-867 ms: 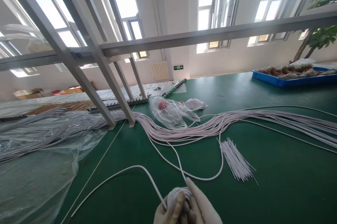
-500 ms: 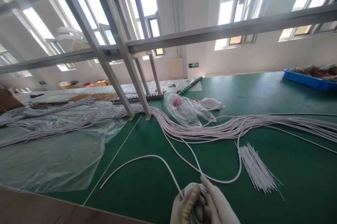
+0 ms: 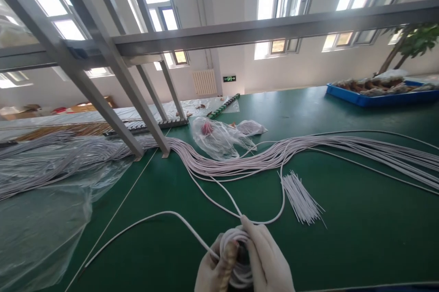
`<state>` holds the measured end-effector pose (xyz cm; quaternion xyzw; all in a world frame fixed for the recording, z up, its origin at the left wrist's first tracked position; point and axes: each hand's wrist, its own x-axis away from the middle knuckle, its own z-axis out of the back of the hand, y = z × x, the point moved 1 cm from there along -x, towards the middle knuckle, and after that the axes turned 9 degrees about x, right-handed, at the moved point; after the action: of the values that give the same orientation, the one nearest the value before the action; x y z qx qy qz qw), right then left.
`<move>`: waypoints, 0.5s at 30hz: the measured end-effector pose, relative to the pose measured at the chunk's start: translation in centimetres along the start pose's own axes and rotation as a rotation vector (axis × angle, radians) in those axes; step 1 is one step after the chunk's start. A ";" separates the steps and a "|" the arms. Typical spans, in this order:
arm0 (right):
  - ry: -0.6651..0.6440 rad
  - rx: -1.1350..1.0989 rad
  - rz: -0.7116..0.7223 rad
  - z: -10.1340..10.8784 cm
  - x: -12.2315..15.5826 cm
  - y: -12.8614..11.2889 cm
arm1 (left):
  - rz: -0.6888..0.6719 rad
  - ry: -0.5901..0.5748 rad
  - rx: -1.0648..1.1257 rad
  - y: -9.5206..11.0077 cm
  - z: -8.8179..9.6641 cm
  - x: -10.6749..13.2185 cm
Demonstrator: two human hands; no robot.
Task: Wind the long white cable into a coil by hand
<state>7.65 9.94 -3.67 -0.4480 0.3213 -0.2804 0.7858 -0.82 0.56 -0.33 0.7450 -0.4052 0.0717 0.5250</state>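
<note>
Gripping a wound coil (image 3: 236, 255) of white cord between both gloved hands, I kept my left hand (image 3: 214, 271) closed on its side and my right hand (image 3: 267, 262) pinching the loops so they could not spring apart. Its loose tail (image 3: 144, 223) trailed left over the green table (image 3: 360, 237). Beyond lay cut pieces (image 3: 302, 198), then the long bundle (image 3: 274, 157) and a plastic bag (image 3: 219, 139)

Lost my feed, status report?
Left hand and right hand both grip the white cable coil. Loose tail trails across green table. Nothing blocking.
</note>
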 end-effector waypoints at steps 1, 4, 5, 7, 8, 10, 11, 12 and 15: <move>-0.003 0.020 -0.031 0.0 -0.1 0.1 | 0.013 0.016 -0.010 0.3 -0.1 0.0; -0.022 0.064 -0.056 0.0 -0.1 0.4 | 0.076 -0.029 0.067 1.3 -0.5 0.1; -0.040 0.074 -0.042 -0.1 -0.1 0.6 | 0.087 -0.082 0.100 1.6 -0.6 0.2; -0.090 0.099 -0.006 -0.3 0.0 0.8 | 0.090 -0.175 0.121 1.9 -0.9 0.1; -0.112 0.114 -0.002 -0.4 0.1 0.9 | 0.087 -0.179 0.108 1.9 -1.1 0.1; -0.140 0.138 -0.018 -0.6 0.1 1.0 | 0.081 -0.110 0.101 1.7 -1.5 0.0; -0.144 0.136 -0.029 -0.7 0.1 1.1 | 0.088 -0.065 0.118 1.5 -1.8 0.0; -0.141 0.124 -0.048 -0.7 0.0 1.1 | 0.081 -0.024 0.143 1.3 -2.0 0.1; -0.090 0.095 -0.148 -0.6 -0.3 1.0 | 0.021 0.042 0.228 0.9 -2.4 0.3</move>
<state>7.15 10.29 -4.72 -0.4450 0.2381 -0.3319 0.7969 -0.46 2.28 1.51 0.7938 -0.3913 0.1383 0.4445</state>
